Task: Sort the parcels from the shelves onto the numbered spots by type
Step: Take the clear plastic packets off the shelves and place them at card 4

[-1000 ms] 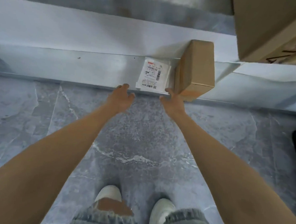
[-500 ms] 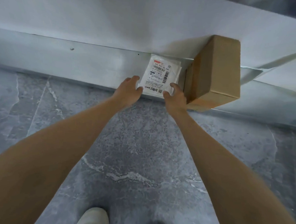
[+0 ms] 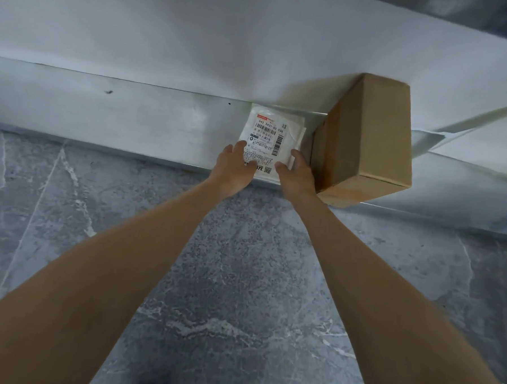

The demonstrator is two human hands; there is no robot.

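White bag parcel (image 3: 268,134) is lying flat on the low metal shelf (image 3: 132,121), with its paper label facing up. It is sitting just beside a brown cardboard box (image 3: 367,133), which is standing to its right.

Both hands are reaching down to its near end. The left hand (image 3: 234,170) is resting on the near left corner with its fingers spread and fairly straight, so its grip is open and holding nothing. The right hand (image 3: 295,176) is lying on the near right corner, with its thumb on the label and its fingers going into the narrow gap next to the box. The fingers are hiding the edge, so I cannot tell if that grip is pinching the bag.

The parcel is looking thin, soft and light, like a plastic mailing bag with something flat inside. It is probably going to bend and sag if lifted by one corner, and the smooth plastic may be slippery. A good way is sliding it toward the shelf edge, then taking hold at both near corners, thumbs on top and fingers underneath.
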